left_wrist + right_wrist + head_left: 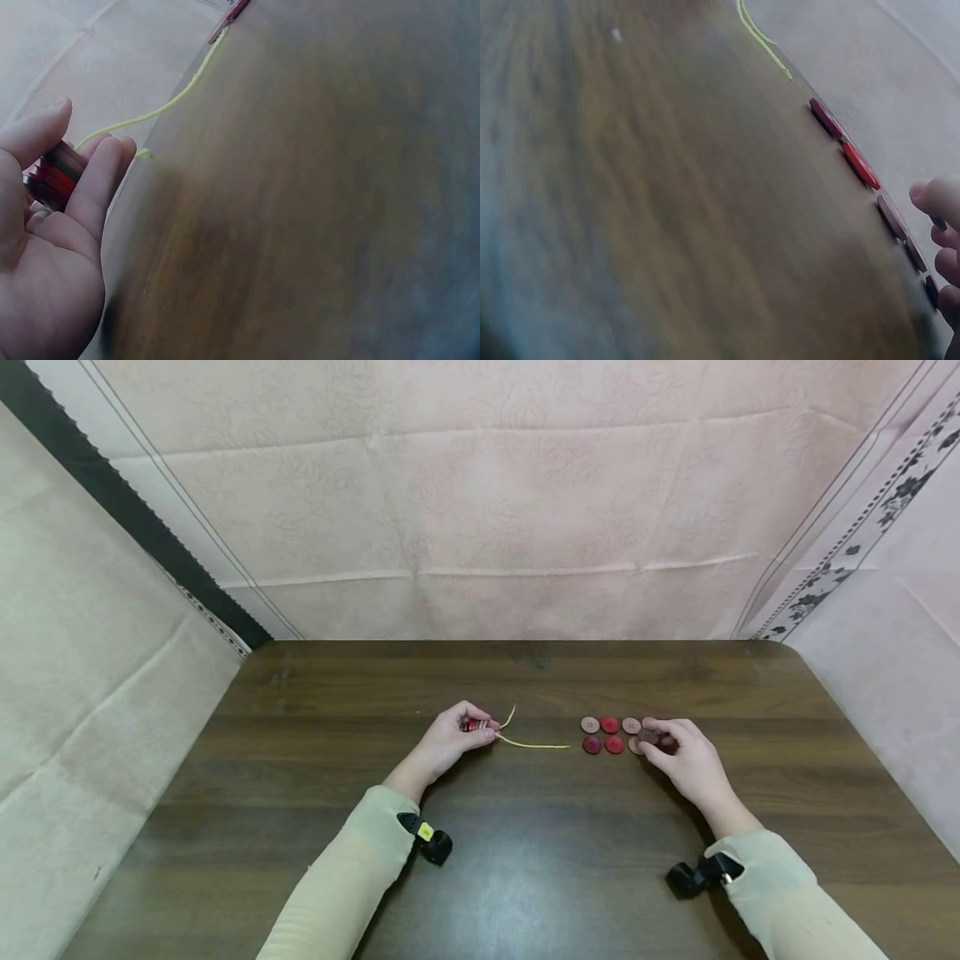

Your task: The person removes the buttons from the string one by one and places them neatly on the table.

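Note:
In the head view my left hand [448,739] grips a small stack of red, brown and pale buttons [472,725] between thumb and fingers. A yellow cord [534,745] comes out of that stack, its two ends trailing to the right. The left wrist view shows the stacked buttons [56,176] edge-on, partly covered by fingers. My right hand [692,762] pinches a dark brown button [648,737] over the right end of two button rows. In the right wrist view only a dark edge of that button [938,223] shows under the thumb.
Two short rows of loose buttons lie on the wooden table [525,827], among them a pink button [590,725], a bright red button [614,744] and a maroon button [592,744]. Some at the right end are hidden by my right hand. A pale cloth [480,510] hangs behind the table.

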Demonstrator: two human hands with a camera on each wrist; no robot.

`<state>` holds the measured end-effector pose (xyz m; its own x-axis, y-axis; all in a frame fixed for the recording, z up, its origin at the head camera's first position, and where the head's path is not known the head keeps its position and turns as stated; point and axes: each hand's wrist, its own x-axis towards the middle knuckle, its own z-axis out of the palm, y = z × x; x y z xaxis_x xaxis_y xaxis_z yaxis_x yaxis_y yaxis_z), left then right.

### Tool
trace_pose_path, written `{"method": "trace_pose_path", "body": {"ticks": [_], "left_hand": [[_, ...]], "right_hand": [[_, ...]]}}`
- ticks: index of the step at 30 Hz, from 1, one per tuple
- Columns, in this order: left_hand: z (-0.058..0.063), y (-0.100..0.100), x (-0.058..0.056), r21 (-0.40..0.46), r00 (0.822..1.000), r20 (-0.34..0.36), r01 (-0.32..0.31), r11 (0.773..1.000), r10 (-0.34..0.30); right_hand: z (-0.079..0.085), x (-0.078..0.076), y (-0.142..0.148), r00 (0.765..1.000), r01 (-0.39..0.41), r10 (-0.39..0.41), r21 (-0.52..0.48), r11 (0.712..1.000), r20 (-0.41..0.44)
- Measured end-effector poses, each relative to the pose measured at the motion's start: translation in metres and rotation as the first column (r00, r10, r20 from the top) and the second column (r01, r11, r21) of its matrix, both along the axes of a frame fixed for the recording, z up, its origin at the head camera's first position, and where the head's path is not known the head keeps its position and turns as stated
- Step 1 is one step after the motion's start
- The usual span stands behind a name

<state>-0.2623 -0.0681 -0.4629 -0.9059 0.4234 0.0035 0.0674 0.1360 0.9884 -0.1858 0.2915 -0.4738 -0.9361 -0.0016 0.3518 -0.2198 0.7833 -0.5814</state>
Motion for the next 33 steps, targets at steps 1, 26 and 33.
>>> {"method": "trace_pose_path", "body": {"ticks": [1, 26, 33], "left_hand": [[0.000, 0.000, 0.000, 0.002, 1.000, 0.000, 0.001, 1.000, -0.001], [0.000, 0.000, 0.001, 0.010, 1.000, 0.014, 0.003, 1.000, -0.004], [0.001, 0.000, 0.001, -0.005, 1.000, 0.027, 0.006, 1.000, -0.006]], "right_hand": [[0.000, 0.000, 0.001, 1.000, 0.003, -0.003, 0.000, 1.000, -0.001], [-0.002, 0.004, 0.012, 0.996, 0.071, -0.074, 0.058, 0.996, 0.053], [-0.003, 0.004, 0.013, 0.996, 0.072, -0.074, 0.053, 0.996, 0.049]]}}
